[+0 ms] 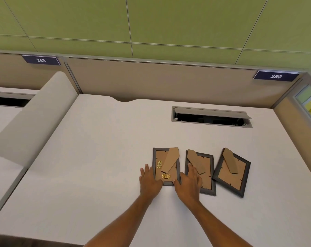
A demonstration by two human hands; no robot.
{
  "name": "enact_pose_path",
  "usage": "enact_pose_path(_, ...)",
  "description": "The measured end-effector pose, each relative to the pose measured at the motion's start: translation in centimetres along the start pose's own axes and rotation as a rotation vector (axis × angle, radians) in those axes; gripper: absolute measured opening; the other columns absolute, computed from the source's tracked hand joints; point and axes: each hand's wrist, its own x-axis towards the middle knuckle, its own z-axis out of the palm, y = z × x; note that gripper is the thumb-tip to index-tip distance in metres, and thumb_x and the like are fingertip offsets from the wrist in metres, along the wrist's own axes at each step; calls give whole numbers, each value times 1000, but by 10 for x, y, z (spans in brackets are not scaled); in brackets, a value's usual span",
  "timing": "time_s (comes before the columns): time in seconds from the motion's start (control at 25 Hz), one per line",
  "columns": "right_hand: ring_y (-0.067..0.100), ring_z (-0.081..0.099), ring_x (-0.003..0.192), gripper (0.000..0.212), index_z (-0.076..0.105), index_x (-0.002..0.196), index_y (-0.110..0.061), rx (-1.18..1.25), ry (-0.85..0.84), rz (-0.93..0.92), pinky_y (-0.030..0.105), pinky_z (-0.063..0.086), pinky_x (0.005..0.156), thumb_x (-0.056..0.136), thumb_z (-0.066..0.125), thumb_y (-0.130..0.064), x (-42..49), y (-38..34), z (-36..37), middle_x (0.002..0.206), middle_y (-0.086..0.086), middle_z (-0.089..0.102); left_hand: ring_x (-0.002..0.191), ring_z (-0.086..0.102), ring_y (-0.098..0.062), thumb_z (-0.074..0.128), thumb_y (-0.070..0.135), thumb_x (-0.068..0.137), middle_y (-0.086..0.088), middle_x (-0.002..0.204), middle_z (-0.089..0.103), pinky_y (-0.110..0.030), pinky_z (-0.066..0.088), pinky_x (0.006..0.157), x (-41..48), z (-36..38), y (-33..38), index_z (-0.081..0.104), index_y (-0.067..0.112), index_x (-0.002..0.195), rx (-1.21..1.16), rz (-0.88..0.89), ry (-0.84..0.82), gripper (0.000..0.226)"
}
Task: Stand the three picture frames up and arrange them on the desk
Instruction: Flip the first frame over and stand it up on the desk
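Three dark picture frames lie face down on the white desk [97,157], brown backs and cardboard stands up. The left frame [166,166] has gold hangers on its back. My left hand [149,182] rests flat at its lower left corner, fingers spread along its left edge. My right hand [188,182] lies between this frame and the middle frame [202,172], thumb at the left frame's lower right corner, fingers over the middle frame's back. The right frame [231,172] lies tilted, untouched. Neither hand has lifted a frame.
An open cable tray slot [211,116] is cut into the desk behind the frames. A beige partition [151,81] runs along the back, and a rounded divider panel [35,118] stands on the left. Labels 249 and 250 mark the partition.
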Motion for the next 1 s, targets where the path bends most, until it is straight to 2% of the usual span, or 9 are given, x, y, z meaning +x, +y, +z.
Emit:
enact_pose_path(0.28,28,4,169,23,80,110,-13,213,13,191,50,8,134,99,73,-32,8,-12,-3,179,8,25,171,6,-29,66,11,103,-5,184,12,-47,26,134,-2,-1,10,32,15,170,-375,-193,7,75)
enact_pose_path(0.36,29,5,169,23,80,114,-12,219,23,193,50,8,135,100,73,-30,9,-10,-4,178,9,29,165,27,-31,66,12,104,-9,178,28,-48,38,129,-2,0,10,36,15,168,-427,-222,24,71)
enact_pose_path(0.48,33,21,166,22,79,118,-11,271,62,200,51,21,133,101,72,-23,8,-11,-8,170,10,44,134,59,-26,65,13,106,-9,157,58,-38,57,108,-4,-1,13,52,15,157,-487,-219,82,53)
enact_pose_path(0.56,36,60,137,14,80,112,-15,410,123,199,46,53,110,102,70,-19,7,-11,-14,143,10,70,120,64,-22,65,13,107,-9,147,67,-31,59,97,-6,-3,16,57,16,151,-543,-217,106,45)
enact_pose_path(0.6,29,70,112,10,78,106,-18,500,147,198,36,58,89,103,69,-18,7,-12,-18,124,9,77,118,67,-23,65,13,107,-10,144,69,-33,61,96,-6,-6,18,58,16,149,-579,-226,108,43)
enact_pose_path(0.68,11,67,91,16,77,117,-18,649,139,209,24,56,78,105,67,-17,7,-13,-27,111,1,78,107,76,-25,67,14,107,-14,138,72,-39,67,93,-6,-13,22,58,18,144,-642,-256,89,39)
enact_pose_path(0.76,5,67,94,23,77,126,-22,756,141,218,23,60,81,106,66,-21,7,-11,-34,110,-9,75,88,83,-25,68,14,106,-15,129,76,-38,71,82,-7,-20,26,57,20,140,-712,-281,51,35)
enact_pose_path(0.88,7,70,98,24,76,103,-41,905,139,215,19,57,75,111,58,-29,8,-6,-45,104,-13,78,83,85,-30,68,12,106,-16,121,79,-39,72,78,-9,-31,32,56,16,142,-826,-292,-7,38)
enact_pose_path(1.0,16,71,112,26,78,113,-31,1028,94,261,32,61,91,114,54,-21,13,5,-52,117,-7,77,84,85,-32,68,10,106,-21,118,80,-43,71,82,-9,-44,38,57,6,144,-909,-283,-51,39)
